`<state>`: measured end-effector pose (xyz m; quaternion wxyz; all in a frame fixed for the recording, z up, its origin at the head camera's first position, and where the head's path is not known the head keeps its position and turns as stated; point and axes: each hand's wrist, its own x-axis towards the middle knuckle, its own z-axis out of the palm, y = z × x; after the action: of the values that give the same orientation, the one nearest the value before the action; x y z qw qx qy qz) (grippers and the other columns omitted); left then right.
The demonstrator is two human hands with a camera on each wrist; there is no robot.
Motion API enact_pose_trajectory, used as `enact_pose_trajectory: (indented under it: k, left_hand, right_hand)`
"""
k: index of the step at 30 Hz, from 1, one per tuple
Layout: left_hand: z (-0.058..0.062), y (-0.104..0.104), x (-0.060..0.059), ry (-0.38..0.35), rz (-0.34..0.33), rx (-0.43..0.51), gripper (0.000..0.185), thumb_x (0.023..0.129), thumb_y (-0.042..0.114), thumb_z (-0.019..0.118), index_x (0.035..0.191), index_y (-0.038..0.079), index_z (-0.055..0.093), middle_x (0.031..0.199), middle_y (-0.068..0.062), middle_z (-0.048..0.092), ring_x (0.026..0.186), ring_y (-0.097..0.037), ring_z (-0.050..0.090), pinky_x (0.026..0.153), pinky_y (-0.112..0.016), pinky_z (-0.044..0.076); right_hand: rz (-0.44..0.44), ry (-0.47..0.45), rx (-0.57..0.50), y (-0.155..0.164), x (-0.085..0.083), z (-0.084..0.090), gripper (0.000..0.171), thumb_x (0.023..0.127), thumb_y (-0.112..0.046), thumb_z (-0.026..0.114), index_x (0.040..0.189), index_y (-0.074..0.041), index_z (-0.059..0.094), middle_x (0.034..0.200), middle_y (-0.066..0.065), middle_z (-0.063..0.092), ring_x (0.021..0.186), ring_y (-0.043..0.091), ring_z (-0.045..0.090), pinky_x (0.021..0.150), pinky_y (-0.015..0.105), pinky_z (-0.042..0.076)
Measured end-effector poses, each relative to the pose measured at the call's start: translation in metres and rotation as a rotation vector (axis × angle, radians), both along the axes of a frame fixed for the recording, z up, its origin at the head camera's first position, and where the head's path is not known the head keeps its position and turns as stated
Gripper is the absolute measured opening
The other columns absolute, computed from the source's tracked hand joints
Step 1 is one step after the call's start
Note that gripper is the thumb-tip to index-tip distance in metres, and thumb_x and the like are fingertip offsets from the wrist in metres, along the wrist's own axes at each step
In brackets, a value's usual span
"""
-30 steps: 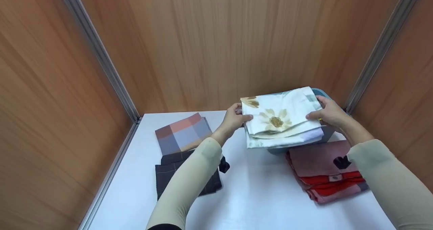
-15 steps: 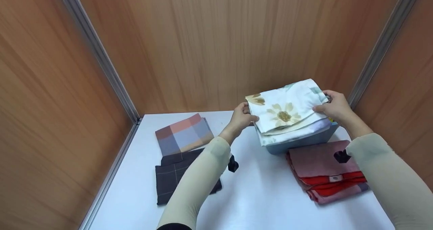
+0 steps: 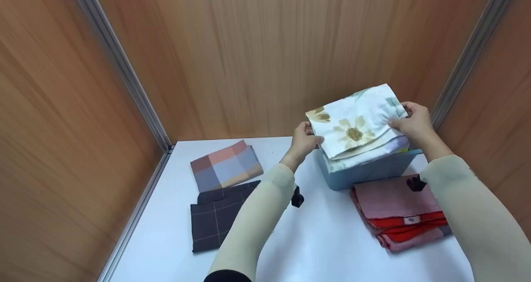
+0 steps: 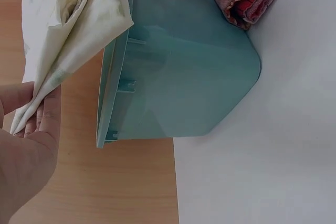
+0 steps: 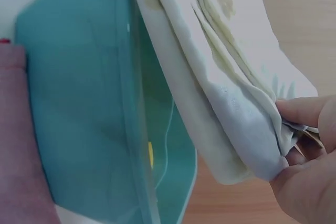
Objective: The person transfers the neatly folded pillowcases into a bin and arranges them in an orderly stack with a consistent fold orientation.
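Wood-grain walls box in a smooth white table (image 3: 323,249). Both hands, left hand (image 3: 305,137) and right hand (image 3: 416,122), pinch opposite edges of the soft folded floral cloth (image 3: 356,126), tilted over the rigid teal bin (image 3: 367,172). I'd keep it level so the layers drop in flat.

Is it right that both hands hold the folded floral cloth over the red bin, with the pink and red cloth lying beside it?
Not quite: the bin is teal blue, not red, as the head view shows. Both hands, left and right, do hold the floral cloth over it, and the pink and red cloth lies beside it.
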<state>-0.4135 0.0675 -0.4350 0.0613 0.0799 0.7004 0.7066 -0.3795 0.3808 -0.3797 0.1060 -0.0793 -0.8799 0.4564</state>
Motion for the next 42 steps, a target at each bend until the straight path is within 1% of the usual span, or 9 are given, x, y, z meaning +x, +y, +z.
enact_pose_trajectory:
  k: [7,15,21,27,31,35,38,40,42]
  left_hand:
    - [0.008,0.005,-0.006,0.051,0.032,0.02,0.05,0.098,-0.009,0.066,0.146,-0.001,0.053,0.101,-0.004,0.063,0.09,-0.015,0.064,0.071,-0.026,0.059]
    - [0.011,0.007,-0.008,0.176,0.082,0.034,0.045,0.1,-0.008,0.064,0.144,0.0,0.056,0.114,-0.013,0.071,0.094,-0.013,0.062,0.075,-0.023,0.054]
    - [0.008,0.012,-0.007,0.215,0.1,0.021,0.045,0.102,-0.007,0.064,0.145,0.002,0.056,0.123,-0.013,0.07,0.104,-0.015,0.061,0.083,-0.021,0.051]
    - [0.003,0.016,-0.008,0.217,0.064,0.018,0.049,0.103,-0.008,0.062,0.15,0.002,0.053,0.127,-0.014,0.069,0.108,-0.017,0.062,0.08,-0.02,0.052]
    - [-0.002,0.019,-0.005,0.167,0.044,0.004,0.063,0.099,-0.008,0.066,0.158,0.006,0.048,0.129,-0.015,0.067,0.104,-0.018,0.062,0.081,-0.025,0.054]
    - [-0.007,0.023,0.0,0.106,0.021,-0.063,0.088,0.093,-0.009,0.073,0.168,0.015,0.036,0.147,-0.015,0.059,0.126,-0.026,0.062,0.096,-0.036,0.058]
    - [-0.012,0.026,0.003,0.08,0.016,-0.1,0.096,0.09,-0.012,0.073,0.171,0.018,0.031,0.158,-0.016,0.05,0.143,-0.035,0.054,0.104,-0.043,0.057]
    - [-0.015,0.028,0.004,0.069,0.017,-0.103,0.096,0.09,-0.013,0.071,0.172,0.018,0.03,0.161,-0.017,0.048,0.144,-0.038,0.054,0.101,-0.043,0.057]
    - [-0.018,0.028,0.005,0.061,0.018,-0.102,0.095,0.091,-0.014,0.07,0.172,0.017,0.03,0.162,-0.018,0.047,0.141,-0.037,0.056,0.092,-0.039,0.057]
  right_hand:
    - [-0.046,-0.009,-0.02,-0.001,-0.006,0.009,0.057,0.102,-0.02,0.075,0.152,-0.003,0.054,0.137,0.013,0.058,0.116,0.023,0.053,0.089,0.02,0.05]
    - [-0.066,0.042,-0.084,-0.004,-0.012,0.009,0.054,0.102,-0.024,0.077,0.149,-0.007,0.057,0.124,-0.002,0.062,0.107,0.015,0.059,0.083,0.01,0.053]
    - [-0.095,0.074,-0.121,0.0,-0.011,0.0,0.051,0.102,-0.025,0.077,0.148,-0.007,0.06,0.119,-0.009,0.064,0.103,0.009,0.06,0.087,0.013,0.055]
    - [-0.11,0.121,-0.169,0.002,-0.012,-0.011,0.049,0.101,-0.018,0.077,0.146,-0.005,0.062,0.111,-0.014,0.065,0.099,0.003,0.063,0.086,0.012,0.055]
    - [-0.092,0.107,-0.174,0.004,-0.013,-0.019,0.046,0.101,-0.016,0.077,0.144,-0.004,0.063,0.107,-0.014,0.065,0.096,0.003,0.063,0.08,0.01,0.055]
    - [-0.083,0.066,-0.154,0.008,-0.012,-0.026,0.043,0.101,-0.015,0.077,0.141,-0.005,0.063,0.11,-0.011,0.064,0.099,0.006,0.06,0.08,0.011,0.053]
    - [-0.084,0.029,-0.126,0.011,-0.012,-0.03,0.041,0.101,-0.016,0.077,0.139,-0.007,0.062,0.117,-0.007,0.063,0.105,0.009,0.057,0.085,0.014,0.051]
    - [-0.077,0.01,-0.11,0.013,-0.012,-0.033,0.041,0.101,-0.016,0.077,0.138,-0.008,0.061,0.121,-0.004,0.061,0.108,0.011,0.055,0.087,0.016,0.05]
    - [-0.061,-0.008,-0.101,0.015,-0.013,-0.035,0.04,0.101,-0.015,0.077,0.137,-0.008,0.06,0.126,-0.001,0.06,0.112,0.014,0.054,0.09,0.018,0.049]
